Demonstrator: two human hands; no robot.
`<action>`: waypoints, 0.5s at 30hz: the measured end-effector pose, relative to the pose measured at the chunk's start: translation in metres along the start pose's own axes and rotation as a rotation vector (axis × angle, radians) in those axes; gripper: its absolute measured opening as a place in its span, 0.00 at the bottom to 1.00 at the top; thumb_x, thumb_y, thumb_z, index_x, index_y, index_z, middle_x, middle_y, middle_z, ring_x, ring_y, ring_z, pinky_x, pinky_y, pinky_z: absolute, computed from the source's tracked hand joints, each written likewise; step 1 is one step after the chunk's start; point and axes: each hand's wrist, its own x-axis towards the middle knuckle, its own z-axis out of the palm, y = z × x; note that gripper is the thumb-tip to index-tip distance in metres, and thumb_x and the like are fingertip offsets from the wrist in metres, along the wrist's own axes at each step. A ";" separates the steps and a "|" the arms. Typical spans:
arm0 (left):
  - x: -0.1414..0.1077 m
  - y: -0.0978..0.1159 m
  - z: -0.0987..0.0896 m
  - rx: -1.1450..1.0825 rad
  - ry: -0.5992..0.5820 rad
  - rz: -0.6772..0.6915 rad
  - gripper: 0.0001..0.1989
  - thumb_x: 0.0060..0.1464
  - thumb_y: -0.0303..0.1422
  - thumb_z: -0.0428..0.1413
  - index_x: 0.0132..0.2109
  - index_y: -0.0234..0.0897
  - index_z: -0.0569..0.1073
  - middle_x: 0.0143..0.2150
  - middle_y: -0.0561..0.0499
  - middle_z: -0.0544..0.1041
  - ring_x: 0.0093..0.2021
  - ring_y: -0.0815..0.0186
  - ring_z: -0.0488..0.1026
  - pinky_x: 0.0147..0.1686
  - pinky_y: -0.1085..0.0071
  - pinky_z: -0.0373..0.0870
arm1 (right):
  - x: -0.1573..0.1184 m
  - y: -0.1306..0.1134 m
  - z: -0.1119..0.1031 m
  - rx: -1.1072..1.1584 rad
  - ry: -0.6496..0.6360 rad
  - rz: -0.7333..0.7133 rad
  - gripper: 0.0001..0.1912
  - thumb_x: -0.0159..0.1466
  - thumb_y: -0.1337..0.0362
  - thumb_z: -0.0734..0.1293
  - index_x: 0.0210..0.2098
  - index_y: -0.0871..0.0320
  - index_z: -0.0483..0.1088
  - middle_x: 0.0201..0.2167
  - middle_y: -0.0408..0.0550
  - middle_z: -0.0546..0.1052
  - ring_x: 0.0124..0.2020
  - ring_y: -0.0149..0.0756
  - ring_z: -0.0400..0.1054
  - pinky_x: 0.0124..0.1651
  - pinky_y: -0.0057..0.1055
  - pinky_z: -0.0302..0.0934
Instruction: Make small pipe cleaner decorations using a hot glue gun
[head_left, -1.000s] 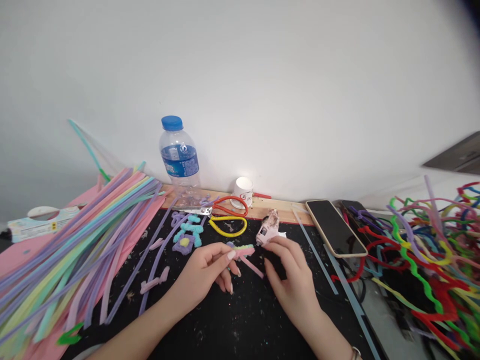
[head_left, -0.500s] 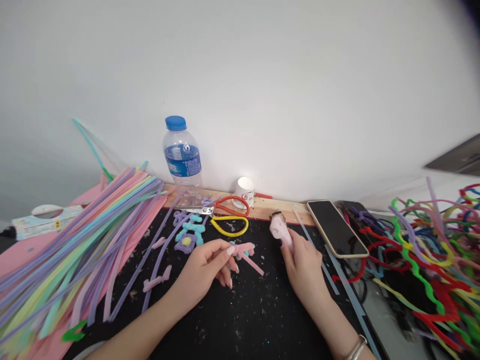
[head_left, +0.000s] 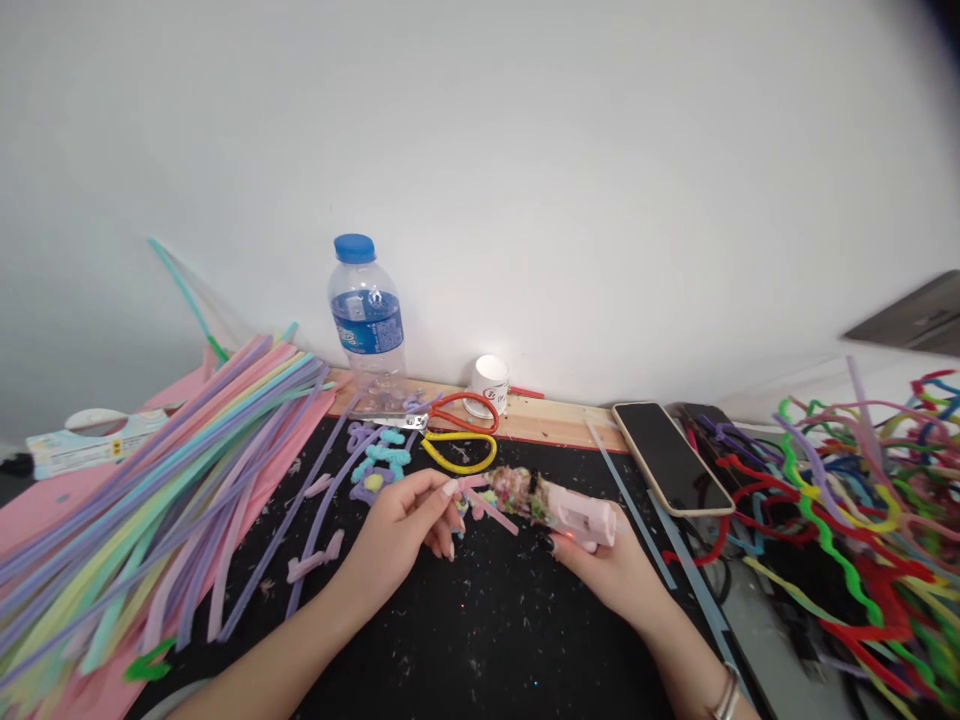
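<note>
My left hand [head_left: 411,518] pinches a small pink pipe cleaner piece [head_left: 496,514] over the black mat [head_left: 480,640]. One thin end of it points down to the right. My right hand [head_left: 619,575] is wrapped round a pale pink electric trimmer [head_left: 581,512], which lies nearly level with its head toward my left hand. Multicoloured fuzz [head_left: 514,490] covers that head, close to or touching the pink piece; I cannot tell which. Small blue and green bits show behind the piece, partly hidden. Beyond my left hand are a blue pipe cleaner shape [head_left: 386,455] and a purple one with a yellow centre [head_left: 371,486].
Scissors [head_left: 461,430] with red and yellow handles lie behind my hands, near a bottle [head_left: 367,320] and a paper cup [head_left: 491,378]. Pastel pipe cleaners [head_left: 165,500] spread at left. A phone [head_left: 671,455] and tangled bright pipe cleaners [head_left: 847,540] are at right.
My right hand has turned the trimmer from pointing away to pointing left, bringing its head up to the pink piece. My left hand has shifted slightly left.
</note>
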 end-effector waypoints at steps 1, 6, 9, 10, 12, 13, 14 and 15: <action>0.000 0.000 0.000 -0.001 0.001 0.002 0.14 0.57 0.39 0.51 0.30 0.33 0.67 0.24 0.54 0.71 0.18 0.73 0.68 0.20 0.77 0.64 | 0.000 -0.001 0.000 -0.008 -0.020 0.004 0.07 0.56 0.62 0.68 0.27 0.60 0.69 0.23 0.46 0.74 0.29 0.39 0.71 0.31 0.29 0.67; -0.002 -0.002 0.000 0.033 -0.005 0.004 0.14 0.57 0.39 0.50 0.28 0.33 0.67 0.22 0.55 0.70 0.18 0.72 0.68 0.20 0.76 0.64 | -0.002 -0.004 0.001 -0.055 -0.066 -0.022 0.08 0.57 0.62 0.67 0.24 0.60 0.69 0.22 0.44 0.73 0.27 0.36 0.70 0.29 0.27 0.65; -0.002 -0.002 0.001 0.046 -0.016 0.010 0.15 0.57 0.39 0.50 0.28 0.33 0.67 0.20 0.55 0.70 0.18 0.72 0.67 0.21 0.76 0.64 | -0.002 -0.003 0.002 -0.077 -0.073 -0.024 0.09 0.56 0.61 0.67 0.25 0.60 0.70 0.22 0.44 0.73 0.25 0.35 0.69 0.28 0.26 0.65; -0.002 -0.001 0.001 0.047 -0.019 0.012 0.15 0.57 0.39 0.50 0.27 0.33 0.67 0.20 0.55 0.69 0.18 0.72 0.67 0.21 0.76 0.64 | -0.003 -0.003 0.002 -0.090 -0.059 -0.022 0.09 0.56 0.60 0.67 0.25 0.60 0.70 0.22 0.44 0.73 0.25 0.35 0.68 0.27 0.26 0.64; -0.002 0.000 0.002 0.045 -0.022 0.014 0.15 0.57 0.39 0.50 0.27 0.34 0.67 0.20 0.55 0.70 0.18 0.72 0.68 0.20 0.76 0.64 | -0.004 -0.002 0.003 -0.118 -0.039 -0.011 0.09 0.56 0.59 0.68 0.26 0.60 0.71 0.22 0.44 0.73 0.24 0.34 0.68 0.27 0.26 0.63; -0.001 0.000 0.002 0.044 -0.022 0.014 0.15 0.57 0.39 0.50 0.27 0.34 0.67 0.20 0.55 0.70 0.18 0.72 0.68 0.20 0.76 0.64 | -0.004 -0.001 0.003 -0.129 -0.034 -0.005 0.09 0.56 0.59 0.68 0.26 0.60 0.71 0.22 0.44 0.73 0.24 0.35 0.68 0.27 0.26 0.63; -0.001 0.000 0.002 0.042 -0.022 0.015 0.15 0.57 0.39 0.50 0.27 0.34 0.67 0.20 0.55 0.69 0.18 0.72 0.68 0.20 0.76 0.64 | -0.005 0.000 0.003 -0.136 -0.032 0.000 0.09 0.55 0.59 0.68 0.27 0.60 0.71 0.22 0.44 0.73 0.25 0.35 0.68 0.27 0.26 0.63; -0.001 0.000 0.002 0.042 -0.023 0.017 0.15 0.57 0.39 0.50 0.27 0.34 0.67 0.20 0.55 0.69 0.18 0.72 0.68 0.20 0.76 0.64 | -0.005 0.000 0.003 -0.141 -0.030 0.002 0.10 0.56 0.58 0.68 0.27 0.59 0.71 0.22 0.44 0.73 0.25 0.35 0.68 0.27 0.26 0.63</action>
